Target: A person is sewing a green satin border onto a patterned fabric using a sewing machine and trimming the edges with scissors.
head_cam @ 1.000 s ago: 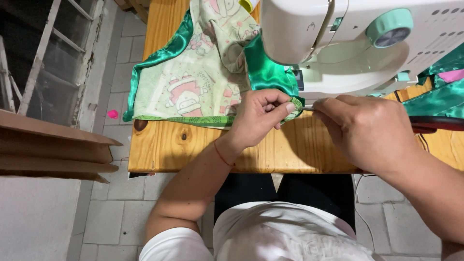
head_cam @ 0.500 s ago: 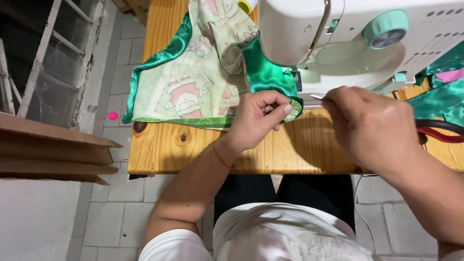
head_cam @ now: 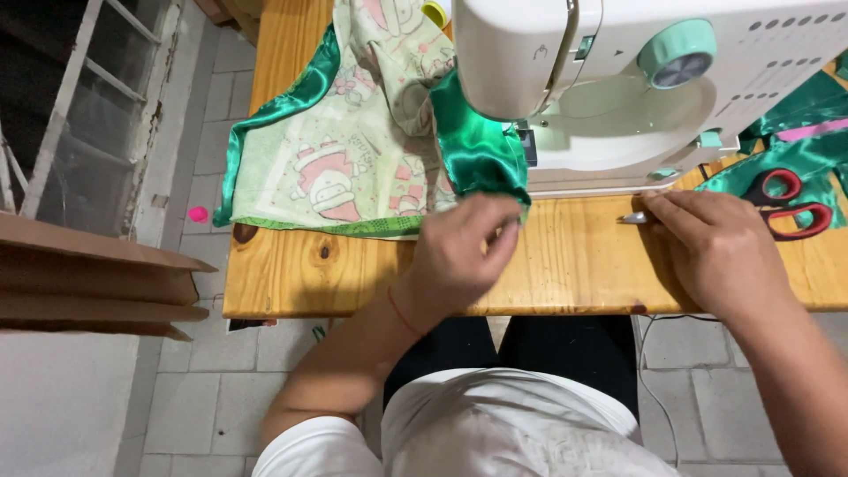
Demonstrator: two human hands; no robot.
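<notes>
Right under the needle end of the sewing machine (head_cam: pixel 618 79), a piece of green satin fabric (head_cam: pixel 473 150) with a pale printed lining (head_cam: pixel 344 168) lies spread over the left part of the wooden worktop (head_cam: pixel 574 265), its printed side facing up and its shiny green edge folded toward the machine's foot. The left hand (head_cam: pixel 464 256) rests at the near corner of that fabric, fingers curled in and its grip closed on the green edge just where it meets the machine base. The right hand (head_cam: pixel 715 252) lies flat on the worktop in front of the machine, well apart from the left one, and its fingertips pinch a small thin metal tool (head_cam: pixel 634 217) whose tip points left along the machine's front edge; the tool is too small to tell its kind. Just beyond the right hand's knuckles lie scissors with red handles (head_cam: pixel 791 203), partly on a second heap of green satin (head_cam: pixel 795 150) with a pink strip at the far right. The machine is white with a mint-green dial. Below the worktop shows a tiled floor (head_cam: pixel 203 389), with a small pink object (head_cam: pixel 198 214) on it to the left, near stacked brown boards (head_cam: pixel 97 283).
</notes>
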